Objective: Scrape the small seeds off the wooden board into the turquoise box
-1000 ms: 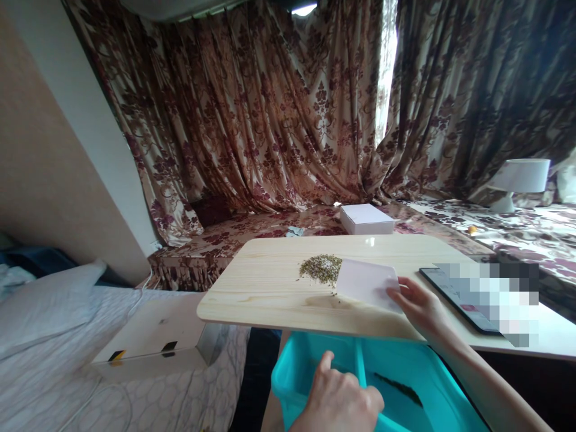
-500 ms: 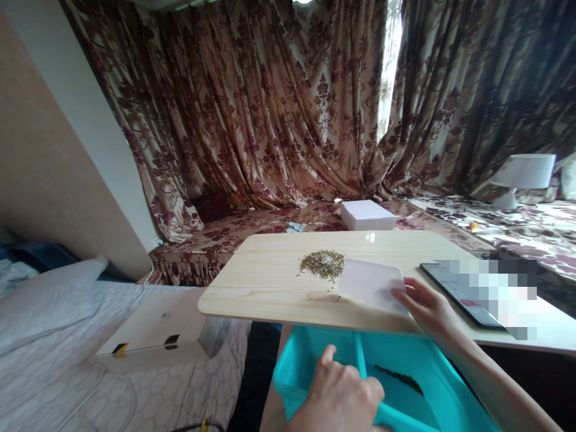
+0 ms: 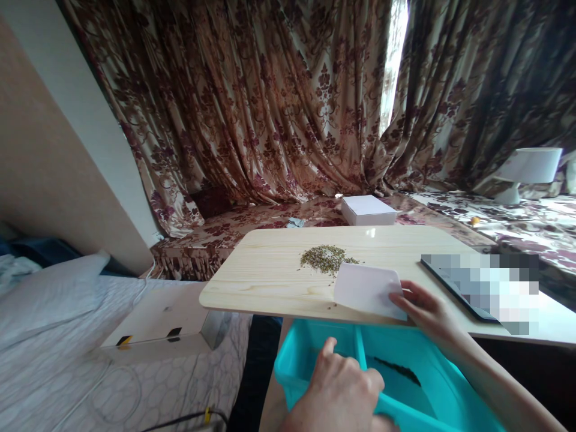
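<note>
A loose pile of small greenish-brown grains (image 3: 324,258) lies on a pale wooden tabletop (image 3: 256,282), with a few stray grains near the front. My right hand (image 3: 425,306) pinches the right end of a thin white plastic scraper (image 3: 366,288), tilted beside the pile's near right side. Below the tabletop's front edge is a turquoise divided bin (image 3: 450,378). My left hand (image 3: 339,387) is over its near side, fingers curled at the rim and one finger pointing forward; part of the grip is hidden. A dark strip of material (image 3: 398,369) lies in the bin's right compartment.
A tablet-like device (image 3: 454,285), partly blurred out, lies on the tabletop's right side. Behind stands a white box (image 3: 369,207) on a patterned ledge. Left is a bed with a white case (image 3: 162,315). A lamp (image 3: 531,167) stands far right.
The scraper has moved slightly left and toward the tabletop's front edge. Some grains now show spread rightward behind its far edge. My left hand stays at the bin.
</note>
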Demonstrator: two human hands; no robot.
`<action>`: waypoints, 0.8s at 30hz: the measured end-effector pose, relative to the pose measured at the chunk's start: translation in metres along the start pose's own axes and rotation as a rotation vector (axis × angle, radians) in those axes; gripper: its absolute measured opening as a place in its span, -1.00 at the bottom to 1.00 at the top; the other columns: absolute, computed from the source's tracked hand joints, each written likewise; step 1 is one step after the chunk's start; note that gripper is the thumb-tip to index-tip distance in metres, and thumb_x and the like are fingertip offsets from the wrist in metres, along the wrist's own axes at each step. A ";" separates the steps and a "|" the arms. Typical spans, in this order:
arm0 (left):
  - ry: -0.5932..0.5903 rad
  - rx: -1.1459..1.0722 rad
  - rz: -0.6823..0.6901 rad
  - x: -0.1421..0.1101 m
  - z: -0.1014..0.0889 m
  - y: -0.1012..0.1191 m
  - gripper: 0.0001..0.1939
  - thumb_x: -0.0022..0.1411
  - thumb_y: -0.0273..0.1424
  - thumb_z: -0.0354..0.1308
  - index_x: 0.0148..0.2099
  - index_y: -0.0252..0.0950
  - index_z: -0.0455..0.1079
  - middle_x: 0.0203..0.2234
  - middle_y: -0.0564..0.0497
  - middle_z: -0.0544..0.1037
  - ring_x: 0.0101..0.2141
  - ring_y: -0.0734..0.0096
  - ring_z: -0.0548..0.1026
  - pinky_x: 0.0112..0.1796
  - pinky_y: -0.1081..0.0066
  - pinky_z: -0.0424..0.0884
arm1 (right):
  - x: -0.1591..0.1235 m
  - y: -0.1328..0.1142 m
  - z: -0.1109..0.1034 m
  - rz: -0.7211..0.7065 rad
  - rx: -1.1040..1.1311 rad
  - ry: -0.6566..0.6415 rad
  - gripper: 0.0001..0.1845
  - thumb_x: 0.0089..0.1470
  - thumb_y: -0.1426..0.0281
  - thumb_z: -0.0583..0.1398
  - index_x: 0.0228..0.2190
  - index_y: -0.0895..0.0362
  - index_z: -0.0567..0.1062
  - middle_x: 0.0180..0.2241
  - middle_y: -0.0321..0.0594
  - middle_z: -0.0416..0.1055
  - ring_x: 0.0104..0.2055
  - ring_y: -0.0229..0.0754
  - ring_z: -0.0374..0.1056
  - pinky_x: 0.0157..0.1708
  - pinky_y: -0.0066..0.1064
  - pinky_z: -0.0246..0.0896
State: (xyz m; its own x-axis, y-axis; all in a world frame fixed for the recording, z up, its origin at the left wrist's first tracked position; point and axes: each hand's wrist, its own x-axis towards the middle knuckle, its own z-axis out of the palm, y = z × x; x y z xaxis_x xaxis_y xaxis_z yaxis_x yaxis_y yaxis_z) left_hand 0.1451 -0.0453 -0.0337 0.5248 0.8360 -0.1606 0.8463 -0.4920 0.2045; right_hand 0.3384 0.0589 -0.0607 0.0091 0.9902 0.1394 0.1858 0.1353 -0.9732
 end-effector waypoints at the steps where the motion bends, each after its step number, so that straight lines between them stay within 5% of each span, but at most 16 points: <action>1: 0.000 -0.006 -0.003 -0.002 0.000 -0.002 -0.61 0.12 -0.08 0.15 -0.18 -0.30 0.44 -0.39 -0.09 0.50 -0.21 0.20 0.44 0.09 0.13 -0.02 | 0.001 0.000 0.000 -0.005 0.001 -0.001 -0.54 -0.33 0.02 0.29 -0.43 0.08 0.44 -0.49 -0.19 0.54 -0.42 -0.05 0.44 -0.55 -0.37 0.31; 12: 0.048 -0.200 -0.102 -0.071 0.013 -0.061 -0.69 0.03 -0.17 0.29 -0.19 -0.19 0.42 -0.28 0.01 0.47 -0.09 0.26 0.37 0.11 0.18 -0.01 | 0.014 -0.006 0.013 -0.026 0.015 -0.035 -0.43 -0.42 -0.07 0.29 -0.43 0.11 0.46 -0.45 -0.13 0.54 -0.39 -0.03 0.45 -0.43 -0.31 0.35; 18: 0.047 -0.199 -0.272 -0.089 0.009 -0.071 -0.70 0.08 -0.24 0.27 -0.13 -0.19 0.38 -0.11 -0.02 0.43 0.04 0.14 0.25 0.11 0.12 -0.02 | 0.011 -0.002 0.019 -0.004 0.044 -0.105 -0.50 -0.33 0.01 0.29 -0.41 0.11 0.45 -0.41 -0.14 0.54 -0.37 -0.06 0.44 -0.43 -0.35 0.32; 24: 0.093 -0.206 -0.304 -0.092 0.005 -0.074 -0.72 0.06 -0.24 0.28 -0.17 -0.18 0.39 -0.15 0.01 0.45 0.00 0.18 0.30 0.11 0.12 -0.01 | 0.012 -0.002 0.023 -0.001 0.080 -0.171 -0.55 -0.25 0.07 0.29 -0.36 0.12 0.43 -0.38 -0.14 0.54 -0.37 -0.09 0.43 -0.42 -0.36 0.30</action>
State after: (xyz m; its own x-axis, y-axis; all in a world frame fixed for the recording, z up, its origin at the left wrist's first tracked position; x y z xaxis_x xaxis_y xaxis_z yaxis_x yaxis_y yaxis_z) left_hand 0.0341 -0.0872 -0.0388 0.2339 0.9595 -0.1572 0.9210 -0.1668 0.3520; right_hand 0.3151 0.0709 -0.0610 -0.1598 0.9806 0.1137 0.1069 0.1317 -0.9855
